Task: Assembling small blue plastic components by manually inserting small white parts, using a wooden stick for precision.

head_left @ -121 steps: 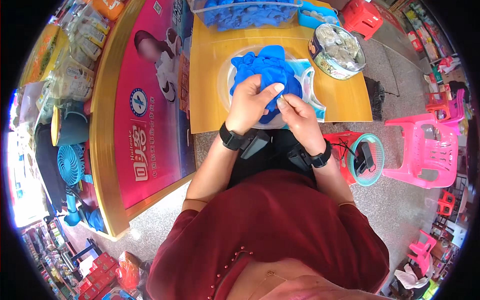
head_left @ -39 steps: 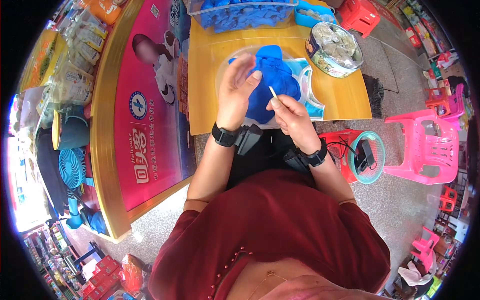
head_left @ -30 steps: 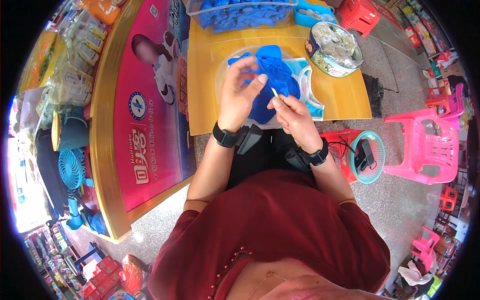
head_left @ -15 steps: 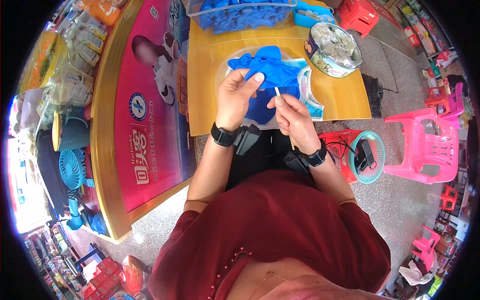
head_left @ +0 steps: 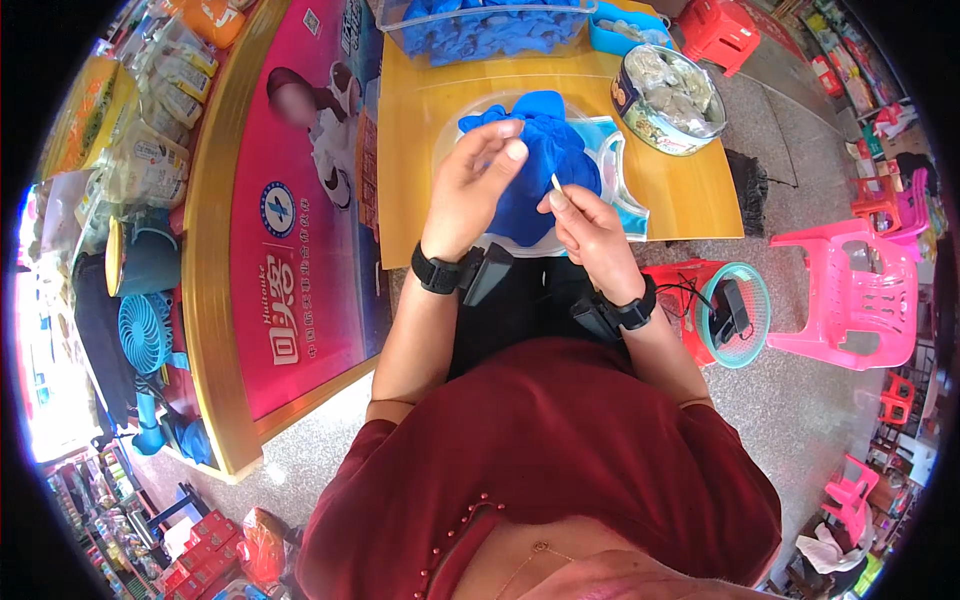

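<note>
Blue fabric (head_left: 548,160) lies bunched in a pale translucent round dish (head_left: 452,125) on the table before me. Over its left side is my left hand (head_left: 480,180), thumb and fingers apart with nothing visible between them. My right hand (head_left: 590,225) pinches a thin white stick (head_left: 557,183) between thumb and forefinger. The stick's upper end points at the fabric; whether it touches the cloth is hard to tell. Beside the dish, partly beneath it, is a light-blue and white flat piece (head_left: 618,180) with a curved edge.
The yellow table (head_left: 690,205) also bears a clear bin (head_left: 490,22) of blue pieces, a small blue basket (head_left: 625,28) and a round tin (head_left: 668,100) with wrapped contents. A pink-fronted counter (head_left: 300,230) stands left. At right are a teal basket (head_left: 742,315) and pink chair (head_left: 850,290).
My left hand has let go of the blue fabric, its thumb and fingers parting. The fabric has dropped lower into the dish. My right hand still pinches the stick.
</note>
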`<action>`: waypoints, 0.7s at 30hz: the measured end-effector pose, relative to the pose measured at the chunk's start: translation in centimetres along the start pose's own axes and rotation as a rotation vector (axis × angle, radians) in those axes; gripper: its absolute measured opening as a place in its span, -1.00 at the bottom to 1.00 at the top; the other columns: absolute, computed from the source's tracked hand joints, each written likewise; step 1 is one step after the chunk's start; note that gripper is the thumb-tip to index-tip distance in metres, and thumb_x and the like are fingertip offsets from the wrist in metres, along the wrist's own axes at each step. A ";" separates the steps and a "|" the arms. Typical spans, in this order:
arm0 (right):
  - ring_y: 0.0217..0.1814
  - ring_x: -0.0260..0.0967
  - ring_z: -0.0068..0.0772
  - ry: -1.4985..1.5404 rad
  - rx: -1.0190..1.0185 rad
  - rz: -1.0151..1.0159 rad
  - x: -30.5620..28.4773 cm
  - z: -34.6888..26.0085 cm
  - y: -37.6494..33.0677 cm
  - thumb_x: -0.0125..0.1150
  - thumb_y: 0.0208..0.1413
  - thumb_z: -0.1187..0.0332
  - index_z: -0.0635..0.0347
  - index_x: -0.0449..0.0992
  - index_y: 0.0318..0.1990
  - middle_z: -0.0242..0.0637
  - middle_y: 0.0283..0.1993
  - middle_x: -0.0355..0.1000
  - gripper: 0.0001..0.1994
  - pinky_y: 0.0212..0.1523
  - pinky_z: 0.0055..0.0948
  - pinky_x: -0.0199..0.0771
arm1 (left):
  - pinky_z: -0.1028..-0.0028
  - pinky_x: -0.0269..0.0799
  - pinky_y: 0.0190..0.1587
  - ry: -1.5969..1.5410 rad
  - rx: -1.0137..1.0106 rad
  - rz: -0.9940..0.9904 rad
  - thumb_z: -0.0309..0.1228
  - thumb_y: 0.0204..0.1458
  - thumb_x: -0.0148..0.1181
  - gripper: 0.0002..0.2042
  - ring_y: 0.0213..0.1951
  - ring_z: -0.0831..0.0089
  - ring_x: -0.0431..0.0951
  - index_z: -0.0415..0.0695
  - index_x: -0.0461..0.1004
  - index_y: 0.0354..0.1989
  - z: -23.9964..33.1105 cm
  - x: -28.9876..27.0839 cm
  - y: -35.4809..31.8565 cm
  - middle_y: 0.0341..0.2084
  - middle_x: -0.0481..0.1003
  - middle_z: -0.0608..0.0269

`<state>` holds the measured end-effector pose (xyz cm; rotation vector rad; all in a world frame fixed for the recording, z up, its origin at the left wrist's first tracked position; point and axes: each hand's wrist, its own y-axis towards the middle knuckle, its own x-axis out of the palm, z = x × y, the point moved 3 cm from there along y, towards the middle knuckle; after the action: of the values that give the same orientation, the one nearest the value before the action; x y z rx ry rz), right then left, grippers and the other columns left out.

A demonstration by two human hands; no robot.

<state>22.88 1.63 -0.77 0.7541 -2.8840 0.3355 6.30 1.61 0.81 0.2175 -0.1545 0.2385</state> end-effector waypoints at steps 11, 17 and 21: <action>-0.55 0.03 -0.76 -0.013 0.025 0.051 0.5 -0.5 -0.6 0.05 0.30 0.23 0.24 0.54 -0.29 -0.59 -0.58 0.18 -0.73 -0.54 -0.68 0.02 | 0.69 0.34 -0.23 -0.164 -0.054 0.049 -0.43 0.14 0.20 -0.86 -0.35 0.71 0.45 -0.22 0.55 -0.20 -0.6 0.2 -0.6 -0.38 0.54 0.42; -0.51 0.11 -0.77 -0.152 -0.259 0.203 -0.9 -0.2 -0.1 0.16 0.23 0.29 0.30 0.58 -0.30 -0.53 -0.54 0.30 -0.77 -0.52 -0.68 0.07 | 0.70 0.35 -0.25 -0.172 -0.005 0.045 -0.49 0.11 0.22 -0.91 -0.35 0.73 0.44 -0.21 0.55 -0.25 -0.3 1.0 -0.9 -0.39 0.54 0.42; -0.49 0.15 -0.74 -0.239 -0.440 0.330 -0.7 -0.5 -0.3 0.22 0.19 0.36 0.34 0.57 -0.29 -0.50 -0.51 0.34 -0.82 -0.48 -0.66 0.16 | 0.72 0.34 -0.29 -0.193 0.079 0.082 -0.54 0.08 0.24 -0.94 -0.37 0.74 0.43 -0.20 0.53 -0.28 -0.1 1.5 -1.4 -0.40 0.52 0.45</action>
<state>23.69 1.81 -0.39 0.2572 -3.1267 -0.3773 8.09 0.64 0.67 0.3135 -0.3463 0.3051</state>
